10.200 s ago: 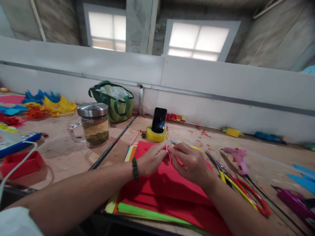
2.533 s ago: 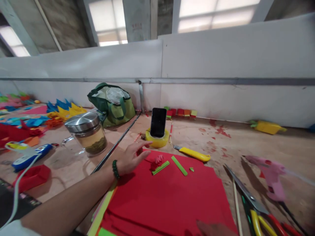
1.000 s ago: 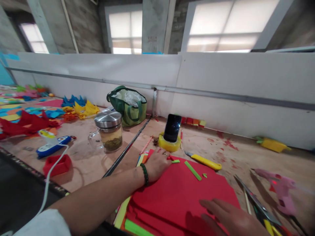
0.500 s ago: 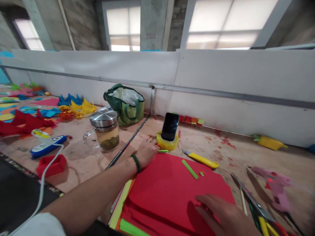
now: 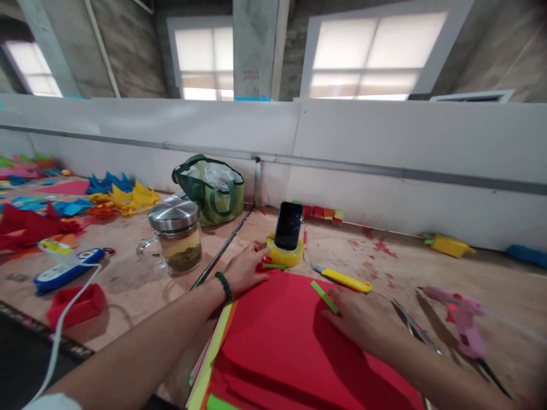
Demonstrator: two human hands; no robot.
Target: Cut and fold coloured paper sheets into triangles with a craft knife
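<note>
Close to the yellow tape roll [image 5: 285, 256], my left hand [image 5: 245, 269] has its thumb and fingers around a small red paper piece [image 5: 263, 262]. A thin green strip [image 5: 273, 266] lies just beneath that piece. My right hand [image 5: 352, 313] is over the stack of red paper [image 5: 273, 336], its thumb and forefinger apart beside the lower end of a light green strip [image 5: 322, 295]. Whether its fingertips touch the strip is unclear. A dark phone [image 5: 289, 225] leans upright in the tape roll. Beyond the stack lies a yellow utility knife [image 5: 346, 281].
To the right are scissors [image 5: 416, 327] and a pink glue gun [image 5: 459, 319] with a lit red light. At left stand a lidded glass mug [image 5: 179, 245], a green bag [image 5: 220, 202], a blue power strip [image 5: 70, 270] with a white cord and a red paper ring [image 5: 77, 306].
My right hand has moved forward and left to the light green strip, covering the small green scraps beside it. A red piece now shows at my left fingers. The view has shifted slightly right.
</note>
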